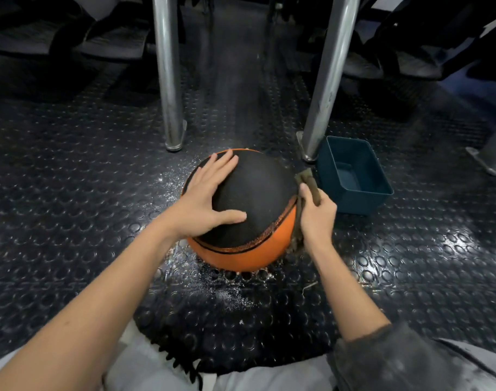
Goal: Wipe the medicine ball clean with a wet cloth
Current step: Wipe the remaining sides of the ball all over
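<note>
A black and orange medicine ball [258, 198] sits on the studded rubber floor in front of me. My left hand [210, 196] lies flat on its upper left side, fingers spread and straight. My right hand [317, 213] grips a dark brown cloth [307, 179] and presses it against the ball's right side; part of the cloth hangs down behind the hand between palm and ball.
A dark teal plastic tub [354, 176] stands just right of the ball, near my right hand. Two metal posts [169, 80] [325, 80] rise from the floor behind the ball. White specks and wet shine mark the black floor [71, 193] around the ball.
</note>
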{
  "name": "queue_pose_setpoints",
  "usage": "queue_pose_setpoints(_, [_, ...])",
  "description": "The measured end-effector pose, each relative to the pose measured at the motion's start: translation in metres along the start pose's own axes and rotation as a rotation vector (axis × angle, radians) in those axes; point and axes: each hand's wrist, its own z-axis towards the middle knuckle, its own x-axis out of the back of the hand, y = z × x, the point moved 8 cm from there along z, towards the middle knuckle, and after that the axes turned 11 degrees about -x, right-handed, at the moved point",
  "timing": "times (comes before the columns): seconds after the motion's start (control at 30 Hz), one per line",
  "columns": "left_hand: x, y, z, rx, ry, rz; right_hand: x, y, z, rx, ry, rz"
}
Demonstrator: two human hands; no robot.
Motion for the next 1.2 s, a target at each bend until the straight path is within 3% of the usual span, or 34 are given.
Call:
queue_pose_setpoints(0.13, [0.003,-0.003,0.011,0.022,0.062,0.078,-0.007,-0.033,-0.068,0.445,0.120,-0.126])
queue_pose_setpoints(0.23, [0.008,-0.006,0.018,0.042,0.061,0.067,-0.032,-0.038,-0.120,0.836,0.098,-0.425])
queue_pose_setpoints(0.27, [0.008,-0.007,0.018,0.036,0.052,0.061,-0.033,-0.037,-0.117,0.880,0.103,-0.480])
queue_pose_setpoints(0.47, [0.002,-0.006,0.018,0.051,0.018,0.069,-0.003,-0.028,-0.032,0.438,0.111,-0.307])
queue_pose_setpoints(0.57, [0.002,-0.005,0.019,0.051,0.041,0.096,-0.009,-0.029,-0.059,0.532,0.155,-0.321])
queue_pose_setpoints(0.73, [0.006,-0.007,0.019,0.056,0.036,0.088,-0.033,-0.032,-0.109,0.925,0.189,-0.569])
queue_pose_setpoints(0.8, [0.005,-0.007,0.019,0.054,0.021,0.060,-0.027,-0.042,-0.087,0.850,0.159,-0.543])
queue_pose_setpoints(0.93, [0.001,-0.006,0.022,0.073,0.003,0.111,-0.018,-0.049,-0.020,0.461,0.068,-0.412])
queue_pose_setpoints(1.07, [0.001,-0.003,0.025,0.029,0.037,0.165,-0.023,-0.043,-0.067,0.557,0.198,-0.404])
queue_pose_setpoints(1.2, [-0.004,0.008,0.023,-0.076,0.015,0.168,-0.025,-0.036,-0.114,0.703,0.205,-0.357])
